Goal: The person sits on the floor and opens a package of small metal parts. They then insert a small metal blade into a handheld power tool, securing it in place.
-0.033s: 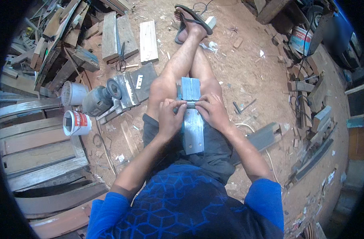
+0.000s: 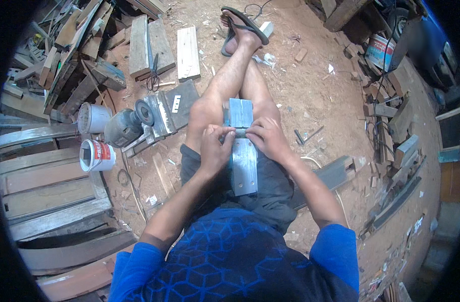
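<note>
- Lying lengthwise between the thighs, a silver, flat-faced metal tool (image 2: pixel 245 168) in two sections is resting over dark grey cloth shorts (image 2: pixel 275 196), its longer section pointing toward the wearer.
- At the gap between its sections, a narrow grey metal strip (image 2: pixel 240 132) is sitting crosswise.
- The left hand (image 2: pixel 214 147) is pinching the strip's left end between thumb and finger; the right hand (image 2: pixel 267 137) is pinching its right end, the two hands staying slightly apart.
- Beyond the tool, bare legs (image 2: pixel 227 75) are crossing at the ankles, wearing dark sandals (image 2: pixel 250 25).
- To the left, a grey power tool with a round disc (image 2: pixel 124 127) is standing near two white plastic buckets (image 2: pixel 101 162).
- Farther off, black-handled scissors (image 2: pixel 153 82) are leaning against thick wooden blocks (image 2: pixel 138 48), and a pale rectangular board (image 2: pixel 188 53) is lying on the brown, shaving-strewn floor (image 2: pixel 300 80).
</note>
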Motion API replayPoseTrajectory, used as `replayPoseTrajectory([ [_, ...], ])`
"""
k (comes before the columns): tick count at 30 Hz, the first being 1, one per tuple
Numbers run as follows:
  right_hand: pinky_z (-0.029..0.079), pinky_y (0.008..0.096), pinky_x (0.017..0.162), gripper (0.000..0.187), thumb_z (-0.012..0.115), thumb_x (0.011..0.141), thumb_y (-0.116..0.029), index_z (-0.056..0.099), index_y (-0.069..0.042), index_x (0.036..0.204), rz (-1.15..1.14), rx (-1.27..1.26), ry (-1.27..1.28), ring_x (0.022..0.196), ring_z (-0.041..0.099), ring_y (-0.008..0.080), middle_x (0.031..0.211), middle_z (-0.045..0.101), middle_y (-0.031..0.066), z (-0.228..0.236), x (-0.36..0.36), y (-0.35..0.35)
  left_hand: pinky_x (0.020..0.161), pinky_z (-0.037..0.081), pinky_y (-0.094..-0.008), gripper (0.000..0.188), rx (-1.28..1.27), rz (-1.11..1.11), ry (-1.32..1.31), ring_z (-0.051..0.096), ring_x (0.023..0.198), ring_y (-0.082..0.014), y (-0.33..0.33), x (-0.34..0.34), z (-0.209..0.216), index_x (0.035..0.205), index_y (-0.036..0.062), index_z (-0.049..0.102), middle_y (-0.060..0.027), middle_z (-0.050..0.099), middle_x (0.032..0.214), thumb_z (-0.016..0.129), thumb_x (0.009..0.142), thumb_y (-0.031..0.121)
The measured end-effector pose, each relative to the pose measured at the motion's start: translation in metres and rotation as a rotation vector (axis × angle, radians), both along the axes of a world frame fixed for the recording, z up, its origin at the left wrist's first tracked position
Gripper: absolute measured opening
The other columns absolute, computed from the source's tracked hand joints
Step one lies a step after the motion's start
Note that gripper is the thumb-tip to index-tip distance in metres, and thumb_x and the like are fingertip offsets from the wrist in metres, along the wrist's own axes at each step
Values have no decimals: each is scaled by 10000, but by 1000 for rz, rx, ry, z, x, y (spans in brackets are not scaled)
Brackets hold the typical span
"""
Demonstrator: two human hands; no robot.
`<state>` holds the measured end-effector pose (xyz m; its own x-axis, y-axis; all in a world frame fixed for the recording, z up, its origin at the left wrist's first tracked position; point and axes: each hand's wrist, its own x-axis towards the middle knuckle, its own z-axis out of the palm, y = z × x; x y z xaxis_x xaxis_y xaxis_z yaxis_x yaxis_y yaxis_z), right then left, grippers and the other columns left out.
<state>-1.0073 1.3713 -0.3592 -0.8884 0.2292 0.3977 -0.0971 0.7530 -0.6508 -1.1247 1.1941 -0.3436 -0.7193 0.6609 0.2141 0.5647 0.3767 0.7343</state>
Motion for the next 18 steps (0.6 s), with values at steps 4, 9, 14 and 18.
replayPoseTrajectory([
  [4, 462, 403, 855, 130, 707, 856, -114, 675, -34, 954, 105, -42, -33, 946, 616, 298, 957, 648, 137, 3, -11, 11, 736, 453, -315, 151, 81, 75, -82, 539, 815, -183, 3, 2, -11, 998, 43, 737, -66, 566, 880, 701, 903, 154],
  [9, 467, 410, 828, 120, 683, 882, -121, 630, -19, 917, 186, -206, -129, 927, 608, 314, 922, 633, 150, -11, -22, 24, 734, 460, -326, 146, 58, -39, 9, 548, 808, -195, 12, -12, -8, 982, 21, 723, -85, 588, 875, 689, 903, 139],
  [14, 451, 400, 839, 121, 646, 919, -133, 612, -18, 934, 158, -194, -102, 901, 569, 281, 907, 597, 134, -13, -20, 22, 809, 460, -403, 139, 58, -55, -79, 584, 872, -299, 16, -14, -6, 946, 28, 717, -139, 605, 869, 667, 893, 147],
  [18, 457, 397, 840, 122, 665, 906, -128, 624, -21, 946, 158, -146, -94, 905, 579, 285, 925, 607, 136, -9, -21, 21, 712, 461, -351, 129, 72, -65, 124, 561, 792, -236, 12, -12, -8, 960, -12, 695, -125, 586, 869, 663, 905, 101],
])
